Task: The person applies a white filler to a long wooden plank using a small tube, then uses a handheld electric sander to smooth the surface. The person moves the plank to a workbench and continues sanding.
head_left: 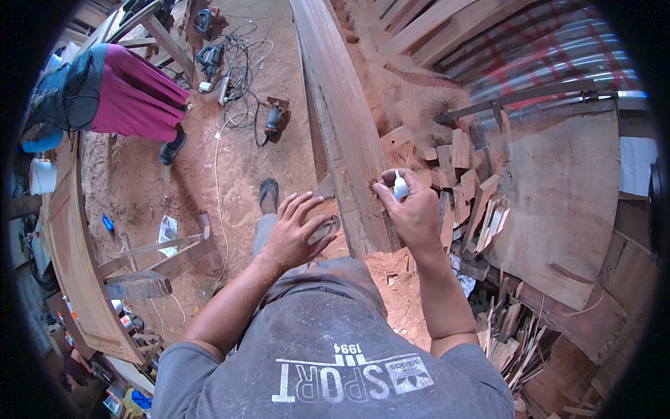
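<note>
Now, going from the left side: at the far left another person in a dark red skirt [132, 94] bends over, and beside them a long wooden panel [70, 258] runs along the edge of the picture. On the sawdust floor [139, 181] near the middle-left lie a tangle of cables [244, 63] and a power tool [273, 120].

Your left hand [296, 234] is open, the fingers spread wide, and it holds nothing. It hovers just to the left of the long wooden beam [345, 119], near it; I cannot tell whether the fingertips touch the wood. Below this hand I see your foot in a sandal [269, 194].

The beam has its long axis going away from you, from its near end just in front of your body up toward the top of the picture, a little tilted to the left.

Your right hand [412, 209] is closed around a small white bottle [400, 187], which stands up between thumb and fingers with its tip upward. This hand rests at the right edge of the beam, close to the near end, so the bottle is just beside the wood and the right hand is the nearer one to it.

Further right lies a heap of wooden offcuts [460, 167], then a wide flat board [565, 202], and thin wood scraps [509, 335] lower down.
</note>
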{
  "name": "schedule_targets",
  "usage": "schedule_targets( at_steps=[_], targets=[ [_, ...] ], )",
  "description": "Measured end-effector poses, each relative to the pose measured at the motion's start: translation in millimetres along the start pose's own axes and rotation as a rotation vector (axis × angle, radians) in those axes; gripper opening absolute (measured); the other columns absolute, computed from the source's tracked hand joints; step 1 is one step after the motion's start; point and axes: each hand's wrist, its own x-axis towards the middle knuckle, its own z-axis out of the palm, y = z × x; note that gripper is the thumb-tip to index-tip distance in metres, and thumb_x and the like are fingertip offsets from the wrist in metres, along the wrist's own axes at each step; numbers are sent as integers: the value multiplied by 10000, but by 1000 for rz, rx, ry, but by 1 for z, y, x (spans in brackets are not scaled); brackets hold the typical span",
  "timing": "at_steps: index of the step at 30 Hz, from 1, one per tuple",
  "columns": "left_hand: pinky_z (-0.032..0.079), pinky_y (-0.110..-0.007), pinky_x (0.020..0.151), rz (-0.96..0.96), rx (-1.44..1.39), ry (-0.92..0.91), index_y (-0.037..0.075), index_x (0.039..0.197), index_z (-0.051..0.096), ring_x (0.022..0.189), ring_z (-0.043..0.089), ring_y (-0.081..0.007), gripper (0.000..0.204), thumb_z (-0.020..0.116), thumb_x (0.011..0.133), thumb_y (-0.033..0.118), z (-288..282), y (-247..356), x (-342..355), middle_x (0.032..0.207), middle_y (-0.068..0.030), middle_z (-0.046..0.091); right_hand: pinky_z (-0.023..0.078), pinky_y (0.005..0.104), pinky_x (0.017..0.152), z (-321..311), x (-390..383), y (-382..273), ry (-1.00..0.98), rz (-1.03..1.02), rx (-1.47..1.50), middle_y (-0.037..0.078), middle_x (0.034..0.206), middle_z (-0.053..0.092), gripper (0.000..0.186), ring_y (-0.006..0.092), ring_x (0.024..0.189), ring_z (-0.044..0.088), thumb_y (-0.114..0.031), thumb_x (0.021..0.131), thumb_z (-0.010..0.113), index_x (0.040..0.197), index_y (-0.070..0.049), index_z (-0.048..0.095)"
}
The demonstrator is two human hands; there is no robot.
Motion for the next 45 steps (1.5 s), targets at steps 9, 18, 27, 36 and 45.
schedule_targets(
  at_steps=[9, 18, 27, 36, 45],
  targets=[
    [375, -571, 1243, -1, -6, 23, 133, 1225, 736, 1469, 500, -385, 430, 877, 883, 353, -2, 1, 1, 1491, -135, 602, 583, 321, 743, -5, -6, 14, 52, -15, 70, 112, 941, 805, 197, 148, 847, 755, -134, 985, 777, 1141, -14, 760],
    [393, -562, 1222, 12, -26, 32, 110, 1188, 744, 1440, 535, -375, 387, 875, 885, 312, 0, 1, 5, 1440, -130, 641, 509, 239, 753, -7, -20, 47, 148, 25, 313, 10, 965, 740, 143, 62, 858, 631, -80, 1003, 777, 1122, -9, 742],
    [406, -563, 1211, 49, -43, 27, 133, 1170, 753, 1399, 574, -368, 335, 863, 892, 283, 0, 10, 16, 1375, -116, 678, 546, 268, 811, -14, -38, 44, -38, -134, 312, 62, 1024, 790, 149, 111, 923, 702, -13, 1012, 696, 1144, -27, 763],
    [377, -545, 1231, 54, -28, 24, 171, 1153, 772, 1399, 568, -342, 301, 860, 901, 311, 1, 12, 17, 1376, -91, 680, 548, 283, 789, -12, -26, 44, 23, -56, 370, 55, 966, 782, 122, 122, 886, 701, -50, 1011, 724, 1121, -13, 763],
    [429, -520, 1165, -47, -123, 57, 116, 1119, 767, 1322, 614, -344, 272, 840, 925, 292, -4, 9, 12, 1307, -109, 706, 535, 329, 737, -24, -70, 64, 153, 73, 150, 75, 955, 767, 322, 186, 801, 673, -233, 911, 897, 1098, -11, 758]
  ],
)
